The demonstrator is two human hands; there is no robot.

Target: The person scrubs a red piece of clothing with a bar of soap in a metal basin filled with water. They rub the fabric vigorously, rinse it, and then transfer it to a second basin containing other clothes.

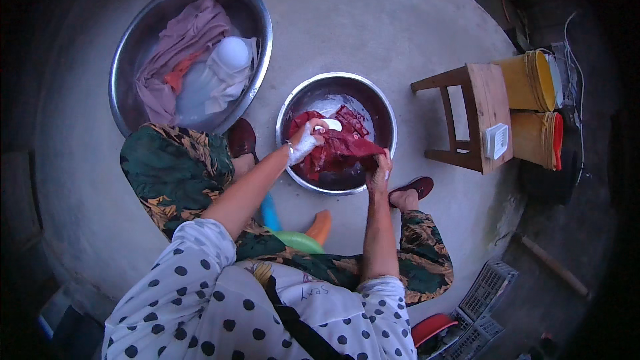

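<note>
A round metal basin (pixel 393 115) stands on the floor between my feet, with a wet red garment (pixel 341 149) bunched inside it. My left hand (pixel 306 143), wet with white suds, is closed on a white bar of soap (pixel 329 125) that rests against the cloth. At the basin's near right rim, my right hand (pixel 380 169) grips the edge of the same garment and draws it taut. The lower folds of the cloth lie in the basin, partly hidden under the stretched piece.
At the far left, a larger metal basin (pixel 264 87) holds a mauve garment (pixel 190 33) and a white bra (pixel 232 57) in cloudy water. To the right are a wooden stool (pixel 490 103) with a white soap dish (pixel 495 141), yellow buckets (pixel 527 83), and dark crates (pixel 490 287) nearer me.
</note>
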